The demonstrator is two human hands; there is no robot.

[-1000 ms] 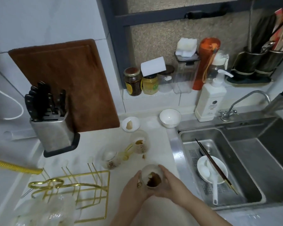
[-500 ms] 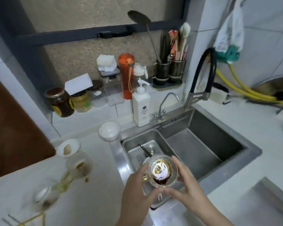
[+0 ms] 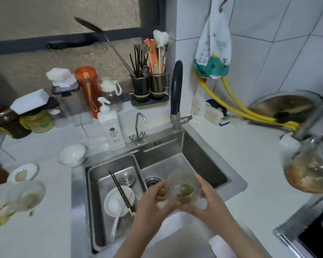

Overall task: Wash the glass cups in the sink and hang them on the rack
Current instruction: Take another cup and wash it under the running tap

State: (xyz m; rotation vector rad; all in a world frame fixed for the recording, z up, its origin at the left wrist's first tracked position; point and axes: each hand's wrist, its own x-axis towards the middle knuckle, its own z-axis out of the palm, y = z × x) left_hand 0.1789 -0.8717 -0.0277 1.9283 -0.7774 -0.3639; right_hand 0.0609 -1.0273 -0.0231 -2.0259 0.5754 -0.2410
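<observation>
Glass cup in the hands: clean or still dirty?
Still dirty: brown residue sits inside the glass cup, held by left hand and right hand over the sink.

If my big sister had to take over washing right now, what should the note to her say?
Left hand and right hand both hold one dirty glass cup over the sink, near the drain. It has brown dregs inside.
No water can be seen running from the black tap.
Another dirty cup waits on the counter at the left, blurred.
The left basin holds a white bowl, a spoon and chopsticks.
Done: one cup brought to the sink.
Left: wash it, wash the others, hang them on the rack, which is out of view now.
</observation>
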